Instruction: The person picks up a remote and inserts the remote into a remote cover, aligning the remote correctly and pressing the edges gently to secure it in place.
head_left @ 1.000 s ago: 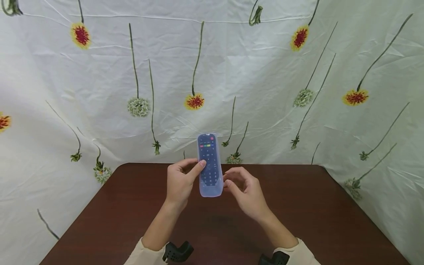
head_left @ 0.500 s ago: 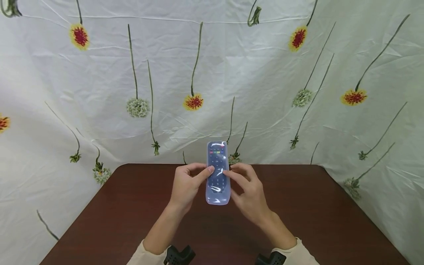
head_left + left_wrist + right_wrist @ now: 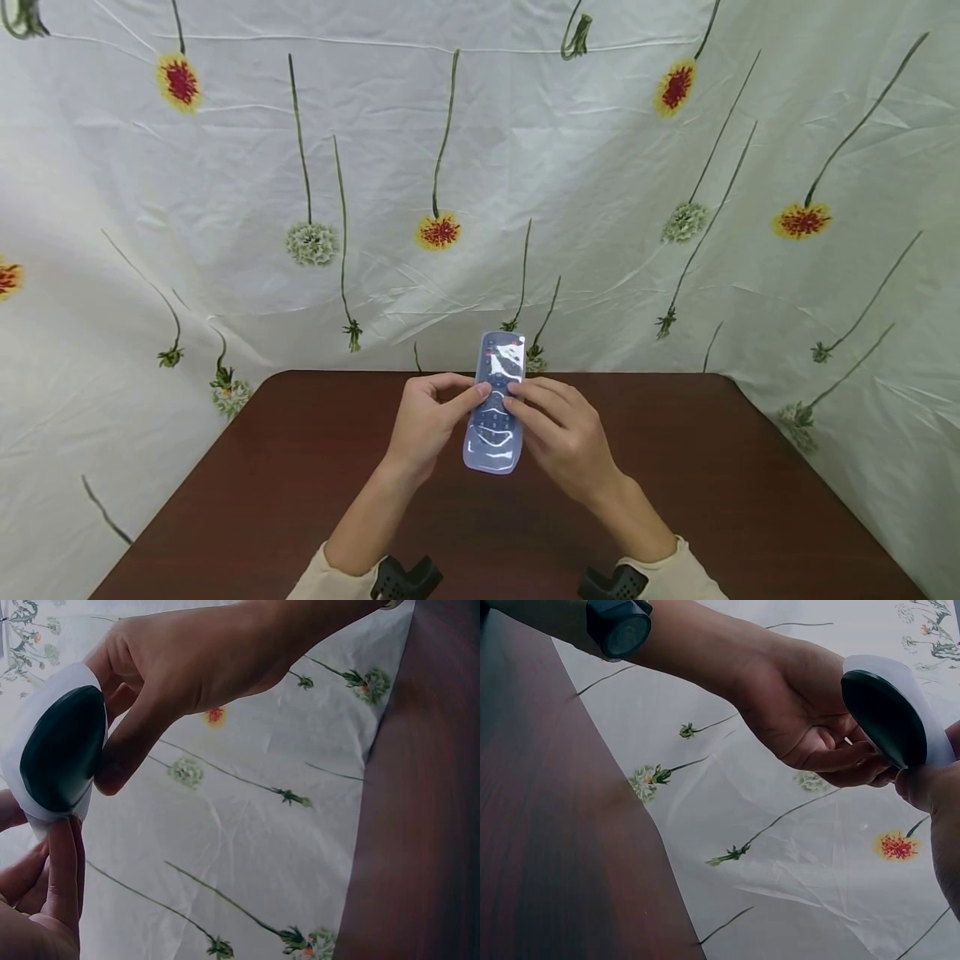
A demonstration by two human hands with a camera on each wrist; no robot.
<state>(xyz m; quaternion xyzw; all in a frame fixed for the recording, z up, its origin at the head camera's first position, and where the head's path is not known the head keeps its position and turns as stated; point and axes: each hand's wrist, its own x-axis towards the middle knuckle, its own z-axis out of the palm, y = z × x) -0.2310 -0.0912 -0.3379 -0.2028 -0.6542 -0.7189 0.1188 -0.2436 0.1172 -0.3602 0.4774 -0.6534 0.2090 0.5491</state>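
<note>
A dark-buttoned remote control (image 3: pixel 498 417) in a translucent bluish cover is held up over the near side of the backdrop and table, its top leaning slightly right. My left hand (image 3: pixel 427 425) grips its left edge, thumb on the front and fingers behind. My right hand (image 3: pixel 570 433) holds the right edge, two fingertips on the front. In the left wrist view the remote's dark rounded underside (image 3: pixel 64 750) shows within the pale cover (image 3: pixel 64 681), with the right hand (image 3: pixel 187 664) above and left fingers below. Glare hides many buttons.
The brown table (image 3: pixel 300 483) lies beneath both hands. A white cloth (image 3: pixel 600 183) printed with flowers hangs behind its far edge. Black wrist devices (image 3: pixel 405 577) sit at the pale sleeves (image 3: pixel 330 575).
The remote has shifted right and down, and its top now tips rightward. My right hand has moved from beside its edge onto its front, while the left keeps its grip.
</note>
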